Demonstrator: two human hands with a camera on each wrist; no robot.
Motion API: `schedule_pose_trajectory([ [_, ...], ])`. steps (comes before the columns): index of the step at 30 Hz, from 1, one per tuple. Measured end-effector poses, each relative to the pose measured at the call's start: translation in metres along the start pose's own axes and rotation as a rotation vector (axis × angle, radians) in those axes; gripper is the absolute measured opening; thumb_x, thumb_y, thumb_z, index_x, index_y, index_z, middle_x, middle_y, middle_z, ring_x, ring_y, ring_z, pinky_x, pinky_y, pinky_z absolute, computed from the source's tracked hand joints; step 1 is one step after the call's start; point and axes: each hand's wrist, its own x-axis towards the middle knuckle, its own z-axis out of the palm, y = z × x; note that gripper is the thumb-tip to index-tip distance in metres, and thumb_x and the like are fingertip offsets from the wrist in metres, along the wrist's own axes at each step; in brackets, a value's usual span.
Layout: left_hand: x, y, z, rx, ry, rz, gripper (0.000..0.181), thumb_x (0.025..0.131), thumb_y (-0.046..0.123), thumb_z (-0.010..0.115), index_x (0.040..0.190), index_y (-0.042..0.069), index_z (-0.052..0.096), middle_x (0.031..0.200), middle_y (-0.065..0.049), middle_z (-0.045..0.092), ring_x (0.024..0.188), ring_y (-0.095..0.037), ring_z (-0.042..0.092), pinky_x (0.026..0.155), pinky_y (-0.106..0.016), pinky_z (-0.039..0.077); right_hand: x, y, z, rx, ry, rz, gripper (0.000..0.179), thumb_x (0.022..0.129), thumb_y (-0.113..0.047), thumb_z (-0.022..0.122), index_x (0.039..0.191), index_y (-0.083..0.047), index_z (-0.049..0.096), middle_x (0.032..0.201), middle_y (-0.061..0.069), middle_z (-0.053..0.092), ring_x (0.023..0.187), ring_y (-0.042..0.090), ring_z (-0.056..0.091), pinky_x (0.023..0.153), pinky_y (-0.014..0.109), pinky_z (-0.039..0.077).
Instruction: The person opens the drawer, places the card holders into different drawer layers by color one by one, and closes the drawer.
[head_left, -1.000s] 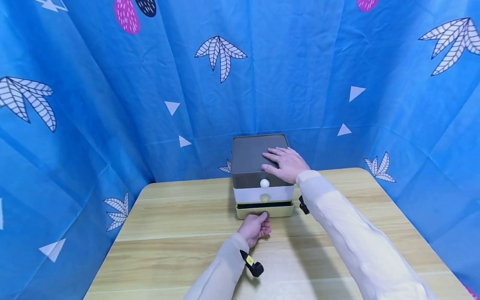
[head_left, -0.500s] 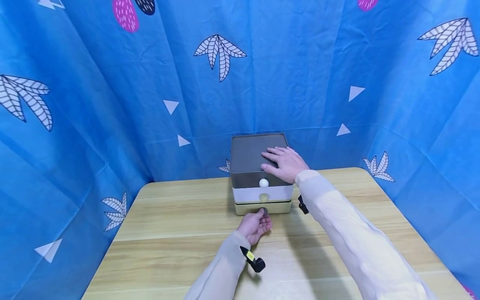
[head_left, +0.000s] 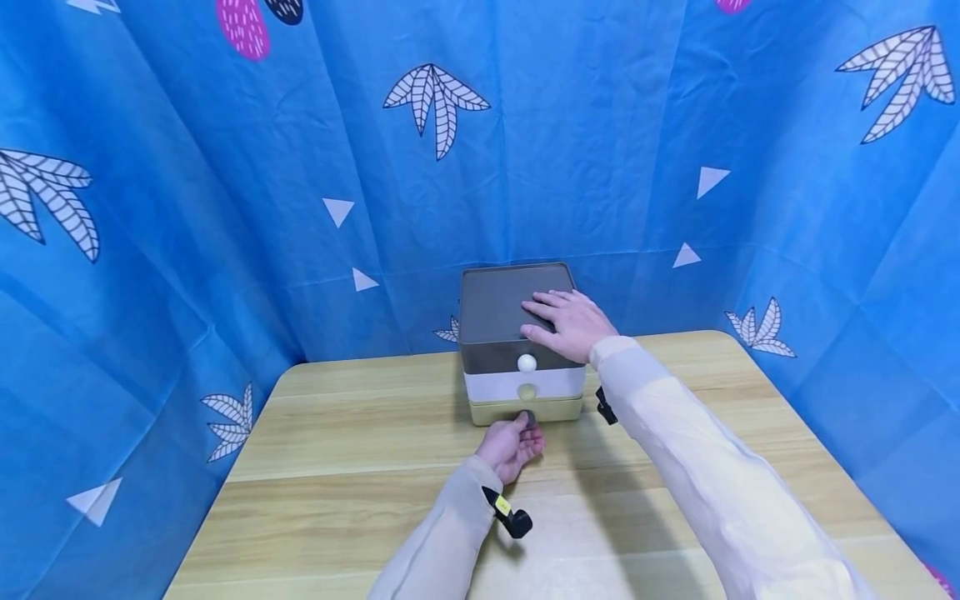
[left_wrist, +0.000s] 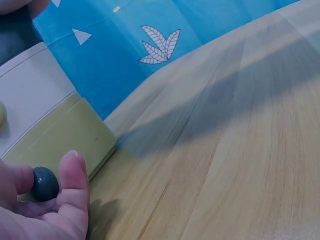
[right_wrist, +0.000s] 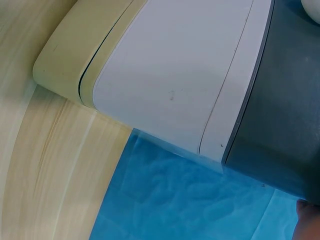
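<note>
A small three-tier drawer box (head_left: 491,304) stands on the table, its tiers dark grey, white and yellow-green from top down. My left hand (head_left: 512,448) holds the round dark knob (left_wrist: 45,184) of the bottom drawer (head_left: 491,413), thumb on one side and curled fingers on the other. That drawer sits in line with the tiers above, with only a thin seam showing in the right wrist view. Spread fingers of my right hand (head_left: 573,325) rest on the grey top near its right side. The white knob (head_left: 527,363) and the green knob (head_left: 527,392) are untouched.
The wooden table (head_left: 360,433) extends on both sides of the box. Blue patterned curtains (head_left: 420,208) hang behind it and at left and right, close to the table's edges. A black wrist camera (head_left: 512,518) is strapped on the left sleeve.
The bottom drawer has slid back from partly pulled out to shut, and my left hand has moved forward with its knob. My right hand stays on the box top.
</note>
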Motion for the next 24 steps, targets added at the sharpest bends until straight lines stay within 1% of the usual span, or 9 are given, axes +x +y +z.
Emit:
schedule_pose_trajectory([
  [5, 0.0015, 0.0, 0.0001, -0.023, -0.006, 0.01, 0.03, 0.103, 0.019, 0.043, 0.108, -0.009, 0.051, 0.092, -0.013, 0.056, 0.081, -0.022, 0.058, 0.072, -0.026, 0.052, 0.0001, 0.0001, 0.0002, -0.005, 0.0, -0.002, 0.072, 0.091, -0.073, 0.029, 0.148, -0.029, 0.039, 0.153, -0.001, 0.034, 0.143, 0.025, 0.024, 0.116, 0.048, 0.01],
  [12, 0.0048, -0.0007, 0.0011, -0.062, -0.006, 0.014, 0.025, 0.103, 0.018, 0.043, 0.106, -0.006, 0.049, 0.093, -0.014, 0.055, 0.079, -0.021, 0.057, 0.072, -0.025, 0.052, 0.0004, 0.001, 0.0001, -0.012, 0.004, 0.0, 0.073, 0.091, -0.073, 0.027, 0.148, -0.029, 0.039, 0.154, -0.001, 0.034, 0.143, 0.025, 0.024, 0.116, 0.047, 0.01],
  [19, 0.0081, -0.0014, 0.0014, -0.092, -0.014, 0.028, 0.024, 0.103, 0.017, 0.044, 0.107, -0.007, 0.047, 0.095, -0.015, 0.053, 0.079, -0.021, 0.055, 0.073, -0.025, 0.052, 0.0004, 0.0016, 0.0, -0.001, 0.014, -0.007, 0.073, 0.091, -0.073, 0.029, 0.147, -0.028, 0.041, 0.153, 0.0, 0.035, 0.143, 0.027, 0.025, 0.116, 0.049, 0.011],
  [24, 0.01, -0.0033, 0.0002, -0.119, -0.006, 0.026, 0.024, 0.102, 0.015, 0.045, 0.108, -0.008, 0.047, 0.096, -0.016, 0.053, 0.082, -0.021, 0.054, 0.076, -0.026, 0.051, 0.001, 0.0008, 0.0005, -0.005, 0.007, -0.013, 0.073, 0.091, -0.073, 0.029, 0.148, -0.028, 0.04, 0.153, 0.0, 0.035, 0.143, 0.026, 0.025, 0.116, 0.049, 0.011],
])
